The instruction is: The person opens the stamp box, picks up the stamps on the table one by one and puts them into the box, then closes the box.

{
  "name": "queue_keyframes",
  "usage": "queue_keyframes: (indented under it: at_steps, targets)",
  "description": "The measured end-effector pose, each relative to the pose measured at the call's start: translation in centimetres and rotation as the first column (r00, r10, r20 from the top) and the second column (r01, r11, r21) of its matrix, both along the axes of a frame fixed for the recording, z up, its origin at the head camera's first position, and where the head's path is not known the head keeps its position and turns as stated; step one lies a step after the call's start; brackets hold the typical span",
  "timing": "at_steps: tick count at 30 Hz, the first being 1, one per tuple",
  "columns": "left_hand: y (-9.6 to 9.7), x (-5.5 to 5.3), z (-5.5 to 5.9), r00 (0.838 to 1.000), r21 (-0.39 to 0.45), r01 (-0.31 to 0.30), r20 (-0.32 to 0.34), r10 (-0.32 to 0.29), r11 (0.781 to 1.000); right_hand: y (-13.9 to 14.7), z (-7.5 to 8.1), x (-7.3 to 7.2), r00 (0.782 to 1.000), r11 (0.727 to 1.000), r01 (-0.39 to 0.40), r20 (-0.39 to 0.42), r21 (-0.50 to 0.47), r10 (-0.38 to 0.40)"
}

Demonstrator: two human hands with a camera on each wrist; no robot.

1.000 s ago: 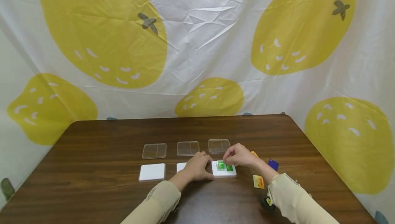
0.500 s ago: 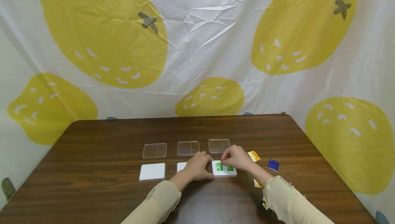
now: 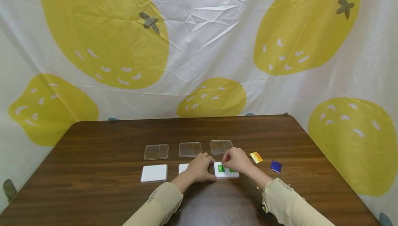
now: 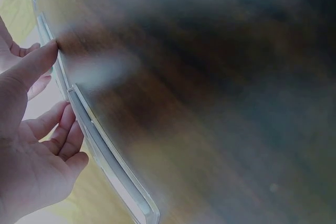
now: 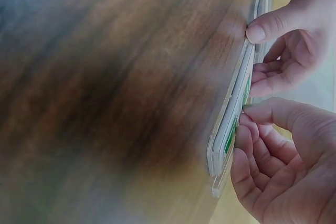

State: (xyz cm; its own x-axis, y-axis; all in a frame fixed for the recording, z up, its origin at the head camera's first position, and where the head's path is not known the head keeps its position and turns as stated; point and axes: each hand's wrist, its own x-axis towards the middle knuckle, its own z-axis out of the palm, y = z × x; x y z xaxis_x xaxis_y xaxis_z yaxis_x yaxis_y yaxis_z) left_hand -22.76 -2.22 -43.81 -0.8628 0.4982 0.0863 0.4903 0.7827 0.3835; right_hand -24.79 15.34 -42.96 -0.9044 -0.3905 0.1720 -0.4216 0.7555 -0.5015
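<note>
A flat white case [image 3: 219, 175] with clear edges lies at the right of a row of three. My left hand [image 3: 199, 168] grips its left end, thumb at the near edge and fingers at the far edge. On its white top are two small green-printed cards; the left green card [image 3: 221, 168] shows more fully than the right one, partly covered by my right hand [image 3: 237, 160]. That hand's thumb and forefinger are pinched together at the left card's far right corner. In the right wrist view, the fingertips meet beside the green strip [image 5: 230, 139]; their exact hold is partly hidden.
White cases stand left [image 3: 153, 173] and middle [image 3: 182, 168], the middle one partly behind my left hand. Clear lids [image 3: 156, 152] form a row behind. An orange card [image 3: 256, 157] and a blue card [image 3: 275, 166] lie right. My right sleeve mostly hides a dark object [image 3: 264, 209].
The left green card, raised and tilted in my right fingers a second ago, now lies flat on the white case. My right hand has moved slightly down and left; my left hand stays put.
</note>
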Motion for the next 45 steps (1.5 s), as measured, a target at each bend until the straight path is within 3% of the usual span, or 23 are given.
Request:
queue_keyframes:
  at_steps: [6,15,22,30,38,45]
  targets:
    - [0.0,0.0,0.1,1.000,-0.006,-0.012,0.004,0.012,1.000,0.0,0.3,0.1,1.000,1.000,-0.017,-0.013,-0.006,0.017]
    - [-0.4,0.2,0.3,1.000,0.021,-0.005,-0.002,0.005,1.000,0.2,0.8,0.7,0.993,0.990,-0.116,-0.035,-0.085,0.113]
    - [-3.2,0.6,0.4,0.998,0.151,0.057,-0.047,-0.051,0.987,1.2,1.1,1.5,0.983,0.974,-0.164,0.059,-0.158,0.176]
    - [-7.2,1.1,0.4,0.996,0.255,0.082,-0.046,-0.073,0.963,3.5,1.2,1.9,0.983,0.974,-0.134,0.100,-0.182,0.154]
    - [-10.2,1.5,0.0,0.999,0.208,0.036,-0.033,-0.030,0.978,6.5,1.9,2.8,0.982,0.971,-0.091,0.144,-0.220,0.125]
    - [-11.4,1.7,-0.5,0.999,0.148,0.007,-0.036,-0.002,0.989,9.2,2.1,3.9,0.978,0.978,-0.081,0.172,-0.195,0.115]
